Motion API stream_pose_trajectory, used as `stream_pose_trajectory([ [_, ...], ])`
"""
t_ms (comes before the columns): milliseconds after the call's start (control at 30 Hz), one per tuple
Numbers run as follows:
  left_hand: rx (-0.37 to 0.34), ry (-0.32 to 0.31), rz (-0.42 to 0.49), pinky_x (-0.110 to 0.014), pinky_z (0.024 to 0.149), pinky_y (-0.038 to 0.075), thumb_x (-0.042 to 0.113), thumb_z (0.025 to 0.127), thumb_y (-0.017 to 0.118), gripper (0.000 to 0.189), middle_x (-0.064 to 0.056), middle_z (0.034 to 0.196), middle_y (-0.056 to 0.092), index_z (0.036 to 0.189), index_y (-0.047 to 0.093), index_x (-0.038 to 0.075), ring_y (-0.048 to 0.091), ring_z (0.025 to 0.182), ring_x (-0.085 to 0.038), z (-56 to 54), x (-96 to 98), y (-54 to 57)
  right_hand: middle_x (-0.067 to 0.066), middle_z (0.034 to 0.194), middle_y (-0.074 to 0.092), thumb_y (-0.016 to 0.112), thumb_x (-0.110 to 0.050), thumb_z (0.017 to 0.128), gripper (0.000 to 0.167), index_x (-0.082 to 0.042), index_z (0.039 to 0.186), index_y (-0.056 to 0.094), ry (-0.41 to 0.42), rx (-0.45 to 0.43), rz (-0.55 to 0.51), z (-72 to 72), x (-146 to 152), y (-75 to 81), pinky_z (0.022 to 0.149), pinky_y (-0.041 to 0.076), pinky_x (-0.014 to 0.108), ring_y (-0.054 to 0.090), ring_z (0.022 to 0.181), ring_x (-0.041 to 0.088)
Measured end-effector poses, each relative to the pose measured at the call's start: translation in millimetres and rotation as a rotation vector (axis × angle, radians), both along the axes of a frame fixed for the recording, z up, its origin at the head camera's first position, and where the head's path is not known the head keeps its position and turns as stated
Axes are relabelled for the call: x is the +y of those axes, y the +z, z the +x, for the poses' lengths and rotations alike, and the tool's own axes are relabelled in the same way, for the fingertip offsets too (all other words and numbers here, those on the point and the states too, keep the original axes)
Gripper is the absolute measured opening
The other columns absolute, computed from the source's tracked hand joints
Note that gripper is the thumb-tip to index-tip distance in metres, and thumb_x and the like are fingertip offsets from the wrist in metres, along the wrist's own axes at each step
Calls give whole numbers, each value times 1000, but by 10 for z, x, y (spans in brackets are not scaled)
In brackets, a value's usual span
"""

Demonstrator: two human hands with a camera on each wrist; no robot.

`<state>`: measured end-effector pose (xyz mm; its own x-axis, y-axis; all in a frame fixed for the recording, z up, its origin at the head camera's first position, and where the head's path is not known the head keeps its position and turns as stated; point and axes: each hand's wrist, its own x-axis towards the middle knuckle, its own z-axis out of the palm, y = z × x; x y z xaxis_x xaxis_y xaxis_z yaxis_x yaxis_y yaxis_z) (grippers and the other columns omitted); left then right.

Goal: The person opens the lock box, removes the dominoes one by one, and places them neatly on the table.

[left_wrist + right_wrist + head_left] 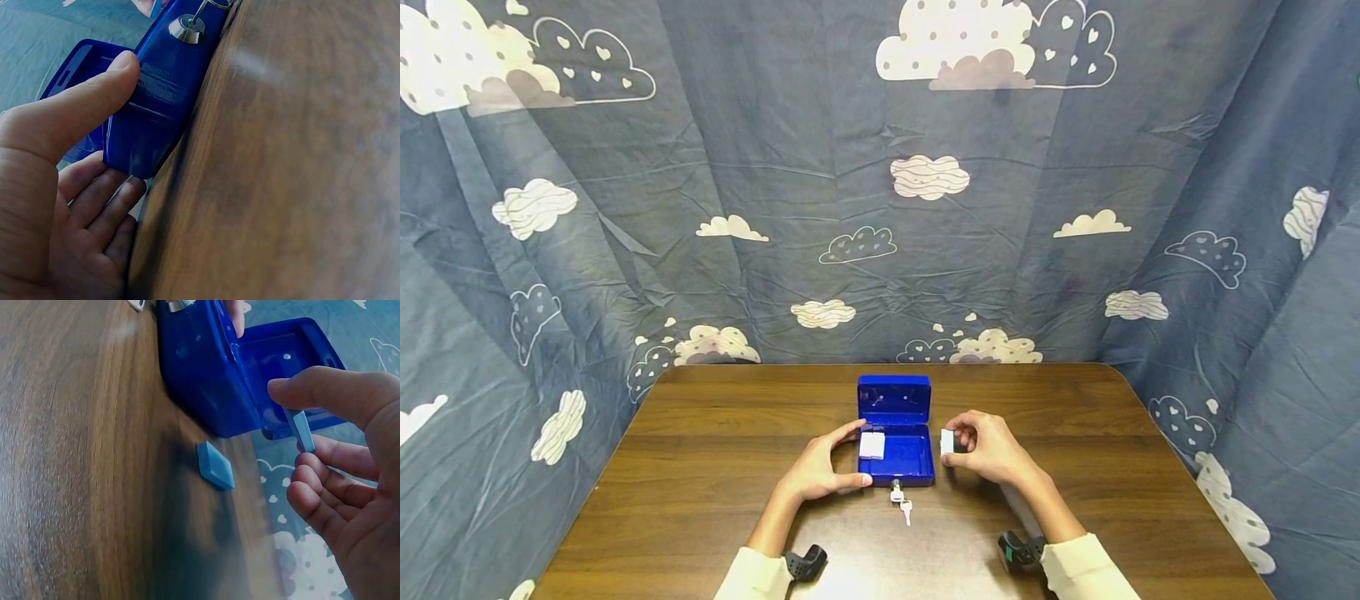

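An open blue cash box (913,481) stands on the table, its lid (893,398) raised at the back. White flat blocks (872,445) lie side by side in its left part. My left hand (814,468) holds the box at its left side, thumb on the front corner and fingers toward the back. Right of the box, my right hand (992,450) pinches a thin pale-blue block (301,430) between thumb and fingers. Under that hand, a similar pale-blue block (215,466) lies on the wood beside the box.
A key sits in the front lock (187,29), and a second key (907,511) hangs from it over the table. The wooden table (715,442) ends at a cloud-patterned curtain (790,183) behind and at both sides.
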<state>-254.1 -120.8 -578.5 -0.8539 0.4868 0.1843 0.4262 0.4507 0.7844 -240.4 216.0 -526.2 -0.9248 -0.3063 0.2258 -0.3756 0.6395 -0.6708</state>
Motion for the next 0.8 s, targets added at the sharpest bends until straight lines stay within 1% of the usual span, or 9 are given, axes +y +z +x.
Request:
stream_pose_trajectory([
  [233,-2,-9,-8,-53,117,41,40,75,91,94,-7,144,63,155,47,19,58,134,-24,-12,2,6,5,79,63,95,-18,67,41,-4,100,74,-7,-6,-14,-29,66,-72,58,46,19,59,69,17],
  [400,-9,-12,-7,-53,118,40,39,74,91,95,-8,144,63,155,47,17,58,135,-24,-15,4,5,6,79,64,95,-16,68,40,-3,99,74,-8,-26,-22,-31,86,-117,58,46,18,58,68,15],
  [533,-7,-14,-2,-54,117,40,38,75,91,95,-9,144,63,155,46,16,58,135,-25,-14,6,1,6,79,64,94,-15,68,39,-3,99,74,-13,-24,-17,-24,113,-151,59,47,18,57,69,13],
  [667,-10,-18,-2,-54,118,39,38,75,91,94,-10,148,60,155,46,17,57,136,-25,-12,6,-3,6,80,64,94,-16,68,40,-2,99,74,-18,-15,-4,-12,145,-176,59,47,18,58,69,14],
  [800,-14,-18,4,-54,118,39,38,75,91,94,-9,148,59,155,46,17,56,137,-25,-11,2,-5,7,81,64,94,-17,68,40,-2,100,74,-24,-26,-5,-10,170,-198,59,47,18,59,71,15],
])
